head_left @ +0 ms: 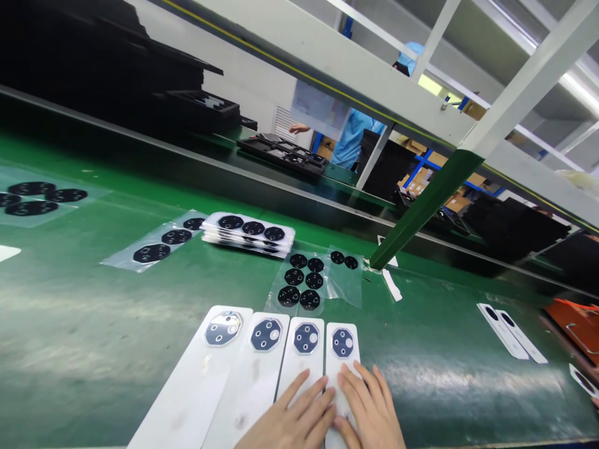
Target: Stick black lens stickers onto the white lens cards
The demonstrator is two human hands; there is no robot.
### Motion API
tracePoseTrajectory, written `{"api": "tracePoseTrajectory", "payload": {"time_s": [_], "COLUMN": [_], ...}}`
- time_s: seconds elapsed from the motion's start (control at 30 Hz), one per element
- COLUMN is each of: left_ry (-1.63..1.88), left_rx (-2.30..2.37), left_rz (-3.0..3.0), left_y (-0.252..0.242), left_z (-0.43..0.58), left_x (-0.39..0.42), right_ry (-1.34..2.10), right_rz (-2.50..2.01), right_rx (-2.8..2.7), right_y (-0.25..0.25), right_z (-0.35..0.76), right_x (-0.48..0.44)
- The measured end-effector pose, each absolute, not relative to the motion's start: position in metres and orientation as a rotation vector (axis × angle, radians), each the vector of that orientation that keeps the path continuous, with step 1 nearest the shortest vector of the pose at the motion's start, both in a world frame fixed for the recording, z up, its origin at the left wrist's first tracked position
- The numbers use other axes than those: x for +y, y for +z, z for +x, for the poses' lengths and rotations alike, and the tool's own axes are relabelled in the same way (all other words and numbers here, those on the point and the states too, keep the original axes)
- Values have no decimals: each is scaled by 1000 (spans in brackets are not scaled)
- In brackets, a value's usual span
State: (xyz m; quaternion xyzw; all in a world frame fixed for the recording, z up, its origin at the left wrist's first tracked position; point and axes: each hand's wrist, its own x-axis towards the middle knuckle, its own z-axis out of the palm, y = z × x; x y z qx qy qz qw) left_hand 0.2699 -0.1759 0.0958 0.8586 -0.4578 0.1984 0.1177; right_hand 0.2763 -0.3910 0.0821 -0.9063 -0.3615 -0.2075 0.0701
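Several white phone back covers (255, 380) lie side by side on the green bench in front of me, each with a dark eight-sided camera plate near its far end. My left hand (294, 415) rests flat with fingers stretched across the third cover (297, 368) from the left. On the rightmost cover (334, 371) lies my right hand (372, 408), its fingers extended. The hands are close together, and neither grips anything. Just beyond the covers, black camera stickers (302, 280) sit on a clear film sheet. The near ends of the covers run under my hands or out of view.
A stack of white covers (248, 234) stands farther back, beside a film strip (152, 252) of black stickers. A green post (425, 209) rises from the bench. Two narrow white covers (510, 333) lie right, near an orange box (573, 327). A person in blue (353, 140) is beyond the bench.
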Motion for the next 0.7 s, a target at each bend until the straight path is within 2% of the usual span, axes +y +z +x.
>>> {"api": "tracePoseTrajectory", "payload": {"time_s": [0.07,0.2,0.3,0.5,0.7], "left_ry": [605,707,723,744,719], "left_rx": [-1312,-1232,-1207,-1161,-1078], "left_rz": [2525,2486,2504,2480,2466], "left_y": [87,79,83,83,75], "left_z": [271,271,270,269,268], "left_x": [-179,-181,-181,-183,-189], "right_ry": [-545,-173,-143,-200,-113], "right_rz": [-2674,-2615,-2652,-2658,-2480], "right_rx": [-1062,-914,-567,-348,-194], "right_y": [95,135,158,140,137], "right_z": [281,316,376,481,480], "right_x": [-390,-401,-417,-416,-410]}}
